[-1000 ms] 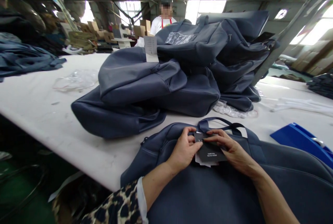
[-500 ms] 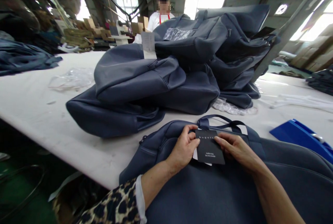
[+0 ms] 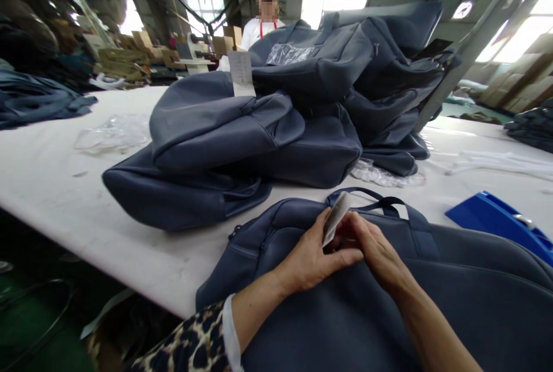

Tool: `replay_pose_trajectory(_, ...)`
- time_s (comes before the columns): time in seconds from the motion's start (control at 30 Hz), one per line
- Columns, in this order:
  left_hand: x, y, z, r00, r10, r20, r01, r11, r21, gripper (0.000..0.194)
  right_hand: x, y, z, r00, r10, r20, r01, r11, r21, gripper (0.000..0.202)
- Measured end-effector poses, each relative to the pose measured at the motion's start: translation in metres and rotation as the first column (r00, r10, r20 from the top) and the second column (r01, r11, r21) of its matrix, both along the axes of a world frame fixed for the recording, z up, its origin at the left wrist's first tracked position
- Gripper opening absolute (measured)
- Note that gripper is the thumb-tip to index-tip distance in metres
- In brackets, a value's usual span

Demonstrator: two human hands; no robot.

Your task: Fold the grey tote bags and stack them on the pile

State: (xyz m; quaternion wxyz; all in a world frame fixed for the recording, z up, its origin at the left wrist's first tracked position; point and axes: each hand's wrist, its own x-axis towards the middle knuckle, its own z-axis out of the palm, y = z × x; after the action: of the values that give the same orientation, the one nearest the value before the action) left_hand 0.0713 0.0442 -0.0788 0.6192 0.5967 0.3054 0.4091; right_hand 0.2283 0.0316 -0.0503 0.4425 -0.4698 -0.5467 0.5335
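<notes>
A dark blue bag (image 3: 345, 308) lies in front of me on the table, its handles (image 3: 391, 202) at the top edge. Tilted up on edge over it is a hang tag (image 3: 337, 219), showing a pale grey side. My left hand (image 3: 309, 254) grips this tag along its lower left, thumb stretched to the right. Close against the tag's right side, my right hand (image 3: 375, 245) has its fingers curled together; what lies in them is hidden by the hands.
A pile of similar dark blue bags (image 3: 254, 141) stands behind, one with a pale tag (image 3: 242, 74). A blue clipboard (image 3: 501, 222) lies at right. Clear plastic (image 3: 112, 133) lies on the white table (image 3: 34, 170). A person (image 3: 259, 29) stands beyond the pile.
The hang tag has turned from lying flat with its black printed face up to standing on edge. My right hand has moved slightly left and its fingers have curled in.
</notes>
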Motion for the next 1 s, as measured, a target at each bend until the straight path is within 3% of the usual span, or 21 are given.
replay_pose_trajectory(0.07, -0.001, 0.001, -0.001, 0.999, -0.001, -0.036, 0.002, 1.0, 0.012, 0.055, -0.005, 0.0, -0.002, 0.998, 0.015, 0.063, -0.018, 0.998, 0.053, 0.041)
replay_pose_trajectory(0.2, -0.001, 0.004, -0.001, 0.999, 0.013, -0.052, -0.013, 1.0, 0.011, 0.058, -0.009, 0.003, -0.008, 0.995, -0.037, 0.098, 0.024, 0.991, 0.132, 0.036)
replay_pose_trajectory(0.3, -0.001, 0.002, 0.003, 1.0, 0.027, -0.015, -0.027, 1.0, 0.006, 0.059, -0.009, 0.004, -0.012, 0.971, -0.193, 0.141, 0.159, 0.963, 0.218, 0.036)
replay_pose_trajectory(0.43, -0.001, -0.001, 0.004, 0.991, 0.122, -0.049, -0.122, 0.993, -0.006, 0.06, -0.007, 0.007, -0.016, 0.885, -0.417, 0.208, 0.323, 0.871, 0.37, 0.046)
replay_pose_trajectory(0.5, -0.002, -0.001, 0.004, 0.988, 0.138, -0.066, -0.139, 0.99, -0.012, 0.062, -0.005, 0.007, -0.017, 0.861, -0.428, 0.274, 0.28, 0.85, 0.445, 0.042)
replay_pose_trajectory(0.6, -0.003, 0.001, 0.004, 0.995, 0.098, -0.031, -0.099, 0.994, -0.043, 0.062, -0.002, 0.007, -0.017, 0.844, -0.347, 0.408, 0.1, 0.851, 0.515, 0.031)
replay_pose_trajectory(0.87, -0.006, 0.005, 0.003, 0.997, 0.049, 0.064, -0.037, 0.983, -0.178, 0.072, 0.004, 0.001, -0.008, 0.626, -0.36, 0.692, -0.161, 0.809, 0.566, 0.068)
replay_pose_trajectory(0.93, -0.006, 0.007, 0.004, 0.994, 0.058, 0.09, -0.037, 0.975, -0.22, 0.074, 0.004, 0.001, -0.007, 0.605, -0.337, 0.721, -0.197, 0.814, 0.546, 0.062)
replay_pose_trajectory(1.0, -0.005, 0.01, 0.005, 0.987, 0.062, 0.149, -0.012, 0.949, -0.316, 0.078, 0.005, 0.001, -0.006, 0.623, -0.312, 0.717, -0.2, 0.823, 0.531, 0.042)
